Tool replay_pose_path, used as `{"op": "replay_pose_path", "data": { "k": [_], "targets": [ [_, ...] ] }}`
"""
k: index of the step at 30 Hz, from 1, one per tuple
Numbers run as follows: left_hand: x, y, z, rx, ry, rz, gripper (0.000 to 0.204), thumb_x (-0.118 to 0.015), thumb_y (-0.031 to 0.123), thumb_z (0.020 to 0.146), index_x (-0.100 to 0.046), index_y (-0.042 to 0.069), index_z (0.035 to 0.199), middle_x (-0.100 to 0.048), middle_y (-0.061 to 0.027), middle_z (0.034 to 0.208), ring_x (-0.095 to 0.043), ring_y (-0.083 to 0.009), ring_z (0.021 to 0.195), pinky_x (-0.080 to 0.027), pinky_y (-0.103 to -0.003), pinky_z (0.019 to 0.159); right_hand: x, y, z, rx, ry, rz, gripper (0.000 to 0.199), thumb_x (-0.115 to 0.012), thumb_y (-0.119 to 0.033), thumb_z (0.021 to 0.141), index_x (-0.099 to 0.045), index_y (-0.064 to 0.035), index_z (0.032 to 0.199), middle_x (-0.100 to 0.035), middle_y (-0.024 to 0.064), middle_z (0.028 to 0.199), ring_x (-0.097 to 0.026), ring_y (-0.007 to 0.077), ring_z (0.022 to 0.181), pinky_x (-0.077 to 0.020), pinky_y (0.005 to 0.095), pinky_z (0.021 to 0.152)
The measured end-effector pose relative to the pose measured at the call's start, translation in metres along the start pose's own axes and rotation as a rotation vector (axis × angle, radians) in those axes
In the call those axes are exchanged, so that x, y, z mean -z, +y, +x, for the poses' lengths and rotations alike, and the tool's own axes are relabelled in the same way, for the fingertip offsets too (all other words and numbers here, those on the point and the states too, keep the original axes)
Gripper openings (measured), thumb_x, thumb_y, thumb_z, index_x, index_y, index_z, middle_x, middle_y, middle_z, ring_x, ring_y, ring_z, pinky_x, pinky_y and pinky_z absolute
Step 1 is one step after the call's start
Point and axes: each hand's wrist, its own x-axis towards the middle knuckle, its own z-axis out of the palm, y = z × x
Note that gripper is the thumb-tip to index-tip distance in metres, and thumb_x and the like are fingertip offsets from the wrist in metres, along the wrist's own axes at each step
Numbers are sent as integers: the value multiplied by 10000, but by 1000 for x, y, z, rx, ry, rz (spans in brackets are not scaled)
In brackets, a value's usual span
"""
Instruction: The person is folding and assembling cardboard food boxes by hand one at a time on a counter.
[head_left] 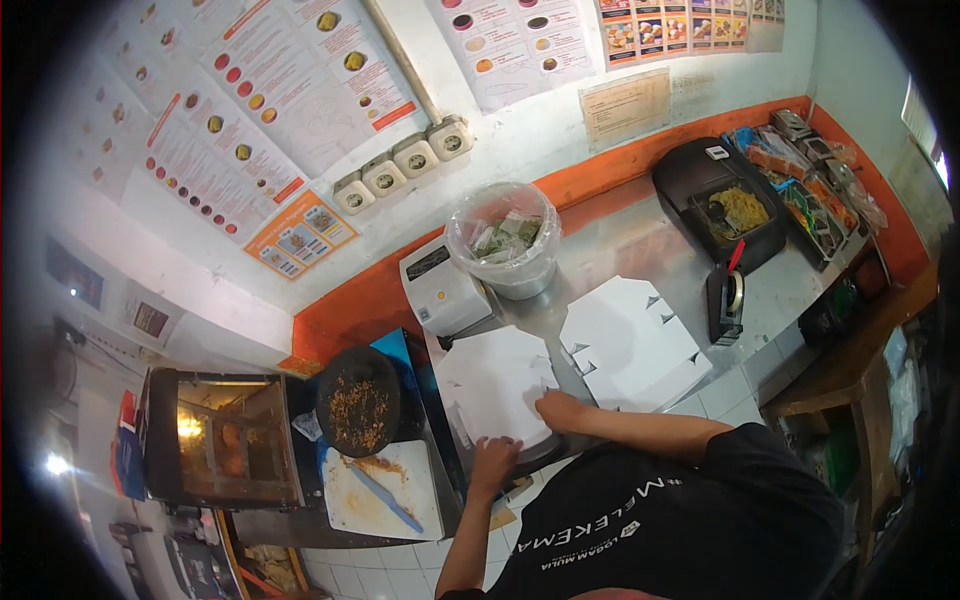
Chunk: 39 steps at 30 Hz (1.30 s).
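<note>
A flat white cardboard box blank [490, 375] with cut tabs lies on the counter in front of me. On its near edge rests my left hand [496, 461], its fingers stretched out and apart. My right hand [560, 410] is closed at the right edge of the same blank, pinching the cardboard by a cut tab. To the right lies another flat white box blank [635, 345], apart from both hands; several folded tabs stick up along its edges.
Behind the blanks stand a white-and-grey printer [445, 292] and a plastic-lined bucket [503, 240] with small green packets. A black tape dispenser [725, 303] stands right. At left are a dark round pan [357, 402], a cutting board [350, 500] with a blue knife [387, 497], and a lit display case [225, 440].
</note>
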Motion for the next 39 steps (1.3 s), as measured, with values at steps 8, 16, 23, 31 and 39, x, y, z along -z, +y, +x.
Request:
{"op": "replay_pose_path", "data": {
  "k": [8,16,23,31,39],
  "targets": [
    [-36,-2,-13,-22,6,-391,293,-644,248,935,-686,124,1197,-680,-132,1126,-659,-307,1030,-491,-469,880,-21,-13,-11,587,150,-228,209,-716,-211,817,-690,-26,911,-650,206,1107,-648,352,1070,-488,478,970],
    [11,8,-18,-7,-112,-78,411,-800,347,795,-710,127,1130,-647,-140,987,-665,-352,910,-540,-453,763,-55,-5,-16,567,-227,-435,244,-690,-275,851,-672,-60,964,-659,145,1093,-655,320,1068,-498,439,932],
    [-29,-1,-35,83,-82,-55,254,-741,248,799,-730,111,1013,-643,-122,852,-683,-348,739,-540,-471,652,-45,6,-24,710,-126,-229,271,-671,-234,869,-621,-42,1054,-637,154,1114,-624,331,1082,-504,442,911],
    [-35,0,-37,165,-74,-73,185,-694,221,849,-738,110,991,-665,-132,847,-685,-361,770,-540,-477,695,19,122,-146,285,175,-181,690,-785,-372,824,-540,-86,1402,-406,216,1525,-381,419,1422,-354,563,1129],
    [44,20,-3,16,153,-328,502,-846,280,727,-715,73,1165,-665,-146,1079,-651,-343,985,-462,-452,1004,39,167,-148,233,-136,-183,655,-886,-384,664,-700,-172,1255,-475,116,1476,-401,347,1400,-401,486,1100]
  ]
}}
